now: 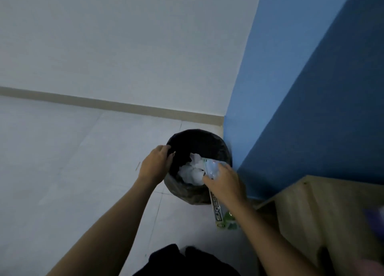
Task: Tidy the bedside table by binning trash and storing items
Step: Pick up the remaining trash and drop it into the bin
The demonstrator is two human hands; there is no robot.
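Standing on the pale floor beside the blue wall, a bin lined with a black bag holds crumpled white paper. The left hand curls over the bin's left rim, its fingertips hidden inside the liner. The right hand closes around clear plastic packaging at the right rim; a green-printed strip hangs below the wrist, its text unreadable. A wooden bedside table is cut off at the right.
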